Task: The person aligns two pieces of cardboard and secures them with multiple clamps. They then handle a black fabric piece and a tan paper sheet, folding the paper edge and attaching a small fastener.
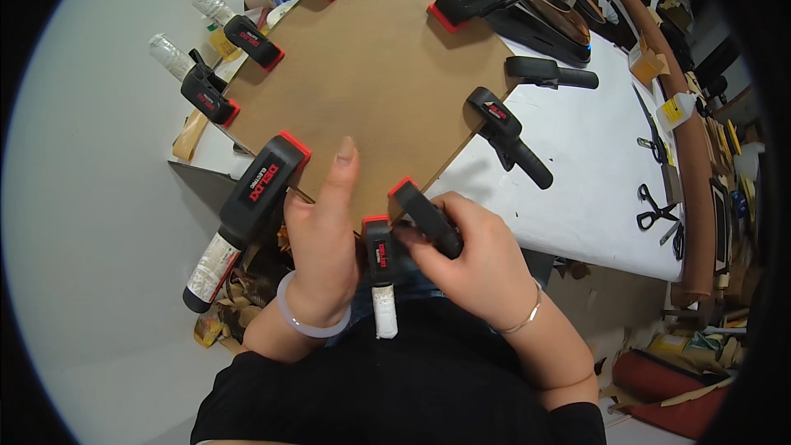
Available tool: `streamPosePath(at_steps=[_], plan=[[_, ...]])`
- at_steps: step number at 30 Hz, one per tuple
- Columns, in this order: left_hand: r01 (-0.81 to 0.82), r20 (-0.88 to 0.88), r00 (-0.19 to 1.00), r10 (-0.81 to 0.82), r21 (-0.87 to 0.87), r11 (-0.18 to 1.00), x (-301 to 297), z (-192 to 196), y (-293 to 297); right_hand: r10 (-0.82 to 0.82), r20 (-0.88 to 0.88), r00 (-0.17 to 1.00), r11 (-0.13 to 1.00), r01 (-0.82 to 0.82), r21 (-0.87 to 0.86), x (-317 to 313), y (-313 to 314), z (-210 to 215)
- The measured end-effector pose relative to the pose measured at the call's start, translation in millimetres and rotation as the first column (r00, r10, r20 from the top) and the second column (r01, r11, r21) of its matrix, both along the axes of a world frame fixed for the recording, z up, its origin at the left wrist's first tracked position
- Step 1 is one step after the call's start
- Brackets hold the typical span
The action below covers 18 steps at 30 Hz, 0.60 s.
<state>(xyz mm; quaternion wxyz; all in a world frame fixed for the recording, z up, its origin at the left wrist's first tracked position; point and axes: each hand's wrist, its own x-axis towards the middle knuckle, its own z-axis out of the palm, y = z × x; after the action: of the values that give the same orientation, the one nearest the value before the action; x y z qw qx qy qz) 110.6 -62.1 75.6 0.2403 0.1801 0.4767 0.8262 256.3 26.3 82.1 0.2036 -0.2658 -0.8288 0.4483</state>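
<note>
A flat brown board (362,74), turned with one corner toward me, has several black clamps with red pads around its edges. My left hand (325,231) holds its near left edge, thumb stretched on top and fingers hidden underneath. Close to that thumb a large clamp (257,185) with a wrapped handle grips the edge. My right hand (474,259) is wrapped round a black clamp (428,218) on the near right edge, its red pad against the board top. Between my hands a smaller clamp (379,251) with a white-wrapped handle sits at the near corner.
The board lies over a white table (577,181). A black clothes iron (548,29) stands at the far right, scissors (655,208) and a white bottle (677,110) at the right. A brown roll (700,222) borders the table. Scraps (231,313) lie below left, beside a white wall.
</note>
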Motion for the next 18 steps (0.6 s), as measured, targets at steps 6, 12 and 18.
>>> streamPosePath(at_steps=[6, 12, 18], plan=[[-0.005, 0.034, 0.999, 0.006, -0.013, 1.000, -5, -2, -2, -0.016, -0.225, 0.974, 0.930, 0.097, 0.355, 45, 4, 31], [0.014, 0.047, 0.999, -0.014, -0.001, 1.000, -5, -22, -1, -0.153, -0.108, 0.982, 0.983, 0.140, -0.122, 42, 70, 5], [0.244, 0.164, 0.958, -0.234, -0.040, 0.969, -19, -21, -11, 0.492, -0.510, 0.705, 0.143, -0.643, -0.752, 50, 135, -51]])
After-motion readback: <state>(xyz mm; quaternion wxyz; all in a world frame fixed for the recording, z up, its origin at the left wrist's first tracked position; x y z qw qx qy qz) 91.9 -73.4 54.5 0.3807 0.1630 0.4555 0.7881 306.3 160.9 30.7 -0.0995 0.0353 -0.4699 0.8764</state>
